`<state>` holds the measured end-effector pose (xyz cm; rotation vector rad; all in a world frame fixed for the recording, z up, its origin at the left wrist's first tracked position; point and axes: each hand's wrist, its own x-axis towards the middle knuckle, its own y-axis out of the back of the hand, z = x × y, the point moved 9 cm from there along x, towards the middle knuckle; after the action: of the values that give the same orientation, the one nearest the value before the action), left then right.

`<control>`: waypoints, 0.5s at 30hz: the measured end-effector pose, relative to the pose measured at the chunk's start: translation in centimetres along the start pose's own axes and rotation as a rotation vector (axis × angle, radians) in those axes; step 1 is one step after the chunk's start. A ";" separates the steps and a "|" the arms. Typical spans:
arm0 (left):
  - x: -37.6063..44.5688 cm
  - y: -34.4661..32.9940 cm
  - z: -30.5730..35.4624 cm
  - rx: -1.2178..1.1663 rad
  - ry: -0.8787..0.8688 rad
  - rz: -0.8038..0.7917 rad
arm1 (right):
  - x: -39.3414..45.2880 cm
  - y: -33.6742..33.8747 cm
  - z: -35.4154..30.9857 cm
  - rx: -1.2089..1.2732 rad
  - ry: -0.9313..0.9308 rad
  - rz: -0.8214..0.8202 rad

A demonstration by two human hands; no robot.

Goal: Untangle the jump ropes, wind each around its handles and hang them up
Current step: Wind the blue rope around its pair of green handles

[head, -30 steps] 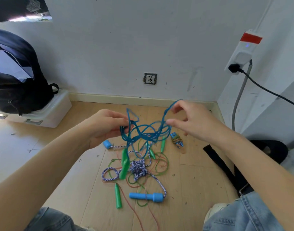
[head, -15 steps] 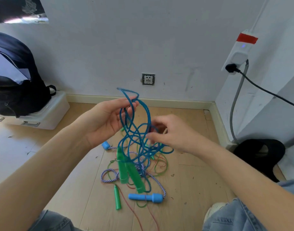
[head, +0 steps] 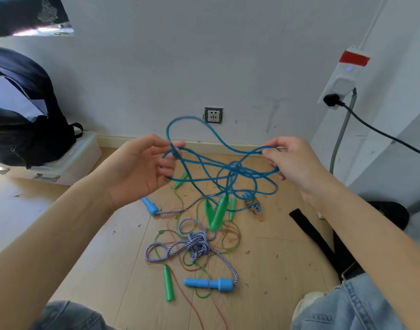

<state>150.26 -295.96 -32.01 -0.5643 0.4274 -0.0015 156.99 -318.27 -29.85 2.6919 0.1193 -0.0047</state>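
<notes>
Two hands stretch the blue rope [head: 218, 163] above the floor [head: 275, 258], left hand [head: 142, 167] pinching a loop, right hand [head: 294, 160] pinching another; I'd keep it slack, feeding its dangling green handles [head: 216, 210] through the central knot [head: 235, 167].
</notes>
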 end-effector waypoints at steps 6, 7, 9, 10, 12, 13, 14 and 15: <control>0.0 -0.8 0.6 0.573 -0.239 0.073 | -2.3 -5.2 0.4 -0.596 0.147 -0.456; -0.3 -1.9 0.0 0.694 -0.243 0.007 | -2.8 -5.6 -0.6 -0.570 0.205 -0.458; -0.8 -3.9 -1.2 0.884 -0.234 -0.113 | -3.7 -6.5 -2.2 -0.355 0.279 -0.519; -0.9 -4.6 -1.5 0.932 -0.240 -0.155 | -4.2 -7.1 -2.5 -0.244 0.275 -0.595; -1.2 -5.5 -1.2 0.967 -0.282 -0.193 | -5.0 -8.2 -2.3 -0.089 0.207 -0.741; -1.2 -5.5 -0.9 0.945 -0.295 -0.184 | -5.2 -8.3 -2.2 -0.072 0.185 -0.756; -1.2 -5.1 -0.5 0.895 -0.293 -0.154 | -5.0 -8.2 -2.0 -0.099 0.182 -0.718; -1.1 -4.5 -0.3 0.843 -0.280 -0.110 | -4.4 -7.6 -2.0 -0.173 0.201 -0.637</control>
<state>149.66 -299.86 -29.48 0.2456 0.0939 -0.1976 151.97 -310.94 -31.24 2.3642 0.9808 0.0766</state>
